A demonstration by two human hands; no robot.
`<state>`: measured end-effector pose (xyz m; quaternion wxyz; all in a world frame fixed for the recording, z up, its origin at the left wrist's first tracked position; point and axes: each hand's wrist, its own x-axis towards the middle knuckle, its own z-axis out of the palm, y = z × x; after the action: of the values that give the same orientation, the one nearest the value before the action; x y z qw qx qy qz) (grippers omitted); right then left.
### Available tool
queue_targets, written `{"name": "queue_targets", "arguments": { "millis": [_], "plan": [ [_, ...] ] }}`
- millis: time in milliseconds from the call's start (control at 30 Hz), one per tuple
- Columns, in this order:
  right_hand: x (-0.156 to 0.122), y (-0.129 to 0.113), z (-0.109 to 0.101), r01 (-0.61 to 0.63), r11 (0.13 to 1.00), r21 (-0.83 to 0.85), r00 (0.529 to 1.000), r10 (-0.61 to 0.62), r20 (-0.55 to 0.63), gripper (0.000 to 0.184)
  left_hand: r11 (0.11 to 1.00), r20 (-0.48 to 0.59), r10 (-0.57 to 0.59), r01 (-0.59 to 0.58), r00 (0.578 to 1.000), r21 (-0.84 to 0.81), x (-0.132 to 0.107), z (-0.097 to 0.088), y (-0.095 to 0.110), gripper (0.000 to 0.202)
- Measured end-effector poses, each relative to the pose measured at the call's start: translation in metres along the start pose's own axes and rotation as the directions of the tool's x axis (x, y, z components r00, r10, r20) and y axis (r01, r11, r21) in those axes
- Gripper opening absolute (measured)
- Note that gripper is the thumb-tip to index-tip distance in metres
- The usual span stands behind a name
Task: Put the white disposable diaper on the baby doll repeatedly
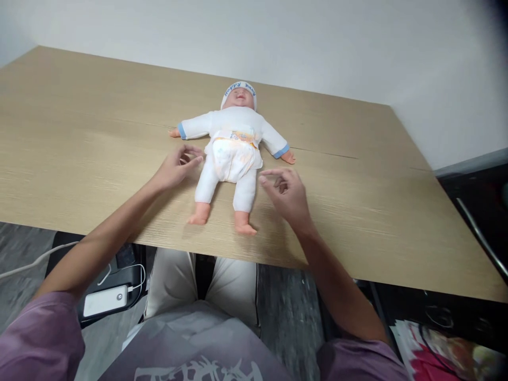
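Observation:
A baby doll [240,119] in a white outfit with blue cuffs lies on its back on the wooden table [357,211], head away from me. Its white cap [243,86] carries blue lettering. Around the doll's hips is a white diaper [232,159] with an orange edge and a printed front band. My left hand [178,166] is beside the diaper's left side, fingers loosely bent, thumb apart from them. On the other side my right hand [288,193] hovers by the doll's hip, index finger stretched out above the thumb. Neither hand visibly holds anything.
Behind the table rises a white wall [309,47]. Below the front edge, a white power bank [105,300] with a cable lies on a black seat [137,301] at left. Colourful printed packaging [440,354] is at lower right. My legs are under the table edge.

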<state>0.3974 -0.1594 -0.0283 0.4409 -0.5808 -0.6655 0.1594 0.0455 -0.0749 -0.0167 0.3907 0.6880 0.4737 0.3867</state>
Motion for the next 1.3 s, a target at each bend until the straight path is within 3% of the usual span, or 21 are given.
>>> {"name": "queue_targets", "arguments": {
  "millis": [100, 200, 267, 367, 433, 500, 567, 633, 733, 833, 900, 1000, 1067, 1133, 1300],
  "plan": [
    [0.041, 0.032, -0.012, 0.074, 0.985, -0.157, 0.986, -0.096, -0.134, 0.031, 0.939, -0.135, 0.149, -0.097, 0.98, 0.329, 0.032, -0.016, -0.012, 0.053],
    [0.095, 0.069, -0.003, 0.082, 0.942, -0.326, 0.981, -0.134, -0.142, 0.052, 0.846, -0.162, 0.175, -0.065, 0.971, 0.529, 0.077, -0.013, -0.022, 0.069],
    [0.127, 0.087, 0.013, 0.061, 0.927, -0.37, 0.991, -0.1, -0.087, 0.064, 0.827, -0.14, 0.119, -0.02, 0.983, 0.561, 0.106, -0.005, -0.027, 0.074],
    [0.154, 0.097, 0.039, 0.042, 0.932, -0.359, 0.999, -0.043, 0.005, 0.059, 0.821, -0.156, 0.067, 0.035, 0.985, 0.57, 0.135, 0.007, -0.031, 0.065],
    [0.16, 0.093, 0.049, 0.027, 0.937, -0.347, 1.0, -0.026, 0.008, 0.051, 0.835, -0.2, 0.051, 0.069, 0.978, 0.547, 0.139, 0.011, -0.032, 0.057],
    [0.157, 0.081, 0.05, 0.023, 0.94, -0.341, 0.999, -0.031, -0.019, 0.045, 0.861, -0.221, 0.03, 0.087, 0.975, 0.502, 0.126, 0.012, -0.028, 0.054],
    [0.145, 0.064, 0.038, 0.036, 0.943, -0.332, 0.999, -0.047, -0.025, 0.04, 0.88, -0.209, 0.013, 0.088, 0.978, 0.467, 0.094, 0.012, -0.016, 0.054],
    [0.125, 0.043, 0.016, 0.076, 0.947, -0.313, 0.997, -0.076, 0.013, 0.034, 0.887, -0.182, 0.01, 0.076, 0.983, 0.456, 0.041, 0.013, 0.004, 0.057],
    [0.077, 0.004, -0.029, 0.237, 0.939, -0.251, 0.97, -0.213, 0.118, 0.037, 0.876, -0.127, 0.003, 0.058, 0.992, 0.48, -0.071, 0.022, 0.043, 0.06],
    [0.008, -0.036, -0.07, 0.41, 0.889, -0.202, 0.907, -0.375, 0.194, 0.039, 0.866, 0.02, -0.138, 0.111, 0.99, 0.487, -0.199, 0.044, 0.066, 0.061],
    [-0.046, -0.059, -0.086, 0.459, 0.867, -0.193, 0.882, -0.418, 0.219, 0.036, 0.876, 0.079, -0.205, 0.147, 0.976, 0.459, -0.278, 0.063, 0.062, 0.061],
    [-0.128, -0.08, -0.089, 0.479, 0.868, -0.133, 0.863, -0.437, 0.256, 0.041, 0.886, 0.145, -0.246, 0.161, 0.958, 0.436, -0.371, 0.084, 0.032, 0.053],
    [-0.174, -0.086, -0.078, 0.463, 0.881, -0.1, 0.859, -0.417, 0.296, 0.049, 0.883, 0.169, -0.282, 0.187, 0.944, 0.431, -0.412, 0.088, 0.007, 0.047],
    [-0.209, -0.086, -0.059, 0.434, 0.898, -0.075, 0.87, -0.397, 0.291, 0.055, 0.859, 0.144, -0.333, 0.237, 0.932, 0.453, -0.436, 0.083, -0.015, 0.047],
    [-0.251, -0.079, -0.008, 0.32, 0.946, -0.052, 0.923, -0.299, 0.241, 0.064, 0.801, 0.13, -0.43, 0.311, 0.894, 0.511, -0.445, 0.067, -0.044, 0.053]
  ]
}}
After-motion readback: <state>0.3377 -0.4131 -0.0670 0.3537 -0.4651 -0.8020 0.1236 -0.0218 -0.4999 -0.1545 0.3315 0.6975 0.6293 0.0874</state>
